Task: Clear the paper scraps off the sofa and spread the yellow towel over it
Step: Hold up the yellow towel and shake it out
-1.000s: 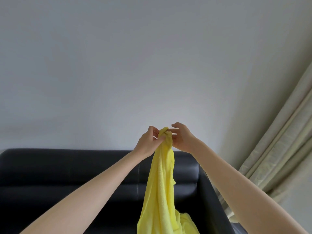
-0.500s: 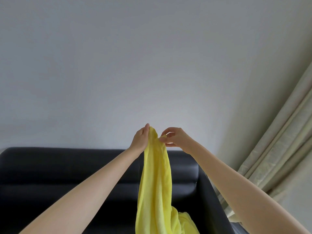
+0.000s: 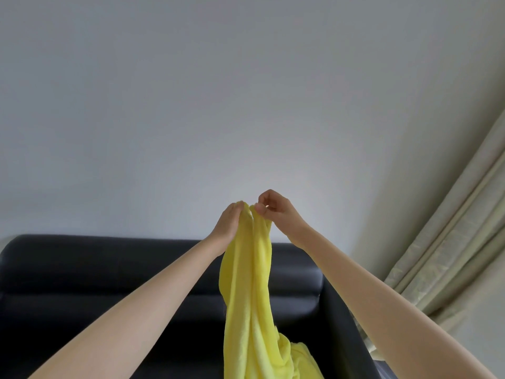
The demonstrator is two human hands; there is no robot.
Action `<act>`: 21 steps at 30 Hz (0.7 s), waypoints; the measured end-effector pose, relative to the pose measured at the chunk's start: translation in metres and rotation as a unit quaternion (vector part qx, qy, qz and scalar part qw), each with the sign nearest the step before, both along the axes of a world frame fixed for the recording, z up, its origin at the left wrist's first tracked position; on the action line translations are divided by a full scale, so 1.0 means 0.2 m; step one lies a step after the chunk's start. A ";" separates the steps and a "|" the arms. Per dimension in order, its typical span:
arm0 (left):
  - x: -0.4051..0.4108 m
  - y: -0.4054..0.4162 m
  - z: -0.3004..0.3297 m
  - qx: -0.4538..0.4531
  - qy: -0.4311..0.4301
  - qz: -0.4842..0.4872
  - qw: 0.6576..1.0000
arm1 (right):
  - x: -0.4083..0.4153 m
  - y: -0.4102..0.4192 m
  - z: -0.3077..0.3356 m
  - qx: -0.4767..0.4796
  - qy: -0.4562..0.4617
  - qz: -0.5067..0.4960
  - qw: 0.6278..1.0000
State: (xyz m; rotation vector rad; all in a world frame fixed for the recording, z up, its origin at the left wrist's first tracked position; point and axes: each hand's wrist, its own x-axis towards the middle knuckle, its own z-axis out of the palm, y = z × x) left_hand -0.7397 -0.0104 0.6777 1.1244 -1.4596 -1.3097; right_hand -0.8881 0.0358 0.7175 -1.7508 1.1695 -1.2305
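The yellow towel (image 3: 250, 302) hangs bunched in a long drape in front of the black sofa (image 3: 95, 272), its lower part trailing out of view at the bottom. My left hand (image 3: 228, 222) holds the towel's top edge on the left. Close beside it, my right hand (image 3: 276, 212) pinches the top edge between thumb and fingers. Both hands are raised above the sofa's backrest, nearly touching each other. No paper scraps are in view; the sofa seat lies mostly below the frame.
A plain grey wall (image 3: 218, 105) fills the upper view. Beige curtains (image 3: 451, 242) hang at the right, just beyond the sofa's right armrest (image 3: 341, 324).
My hands have worked along the towel's top edge and parted slightly. The towel now hangs in two folds instead of one tight bunch.
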 end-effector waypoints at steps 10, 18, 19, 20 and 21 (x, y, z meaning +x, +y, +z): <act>0.01 0.09 0.03 -0.048 0.027 -0.004 0.998 | 0.04 0.02 0.00 0.066 -0.074 0.048 0.994; 0.02 0.11 -0.01 -0.072 -0.010 -0.049 0.996 | 0.04 -0.03 -0.08 0.030 -0.048 -0.106 0.993; 0.02 0.12 -0.01 -0.085 -0.020 -0.053 0.995 | 0.04 -0.04 -0.08 0.029 -0.047 -0.113 0.992; 0.02 0.12 -0.02 -0.097 -0.029 -0.054 0.993 | 0.04 -0.04 -0.08 0.032 -0.048 -0.117 0.991; 0.02 0.11 -0.03 -0.108 -0.037 -0.052 0.992 | 0.04 -0.04 -0.08 0.038 -0.046 -0.121 0.991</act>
